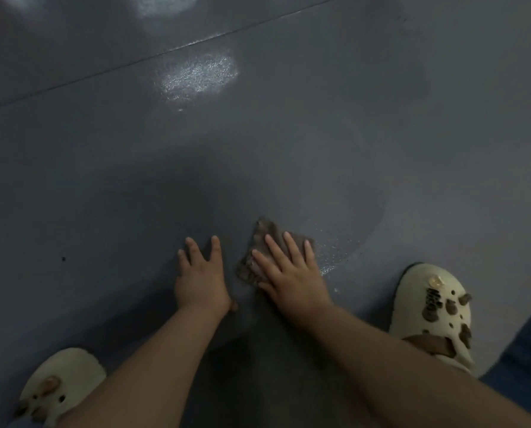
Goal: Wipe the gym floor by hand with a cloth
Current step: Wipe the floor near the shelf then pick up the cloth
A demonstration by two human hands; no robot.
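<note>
A crumpled brown cloth (259,242) lies on the grey gym floor (134,180) near the lower middle of the view. My right hand (289,270) presses flat on the cloth with straight, spread fingers and covers most of it. My left hand (201,274) rests flat on the bare floor just left of the cloth, fingers spread, holding nothing. A damp, shiny arc (344,242) marks the floor to the right of the cloth.
My two cream clogs stand on the floor, one at the lower left (57,387) and one at the right (434,310). A thin seam line (134,61) crosses the floor at the back. Light reflections (199,75) glare on the floor ahead. Blue fabric (526,350) shows at the right edge.
</note>
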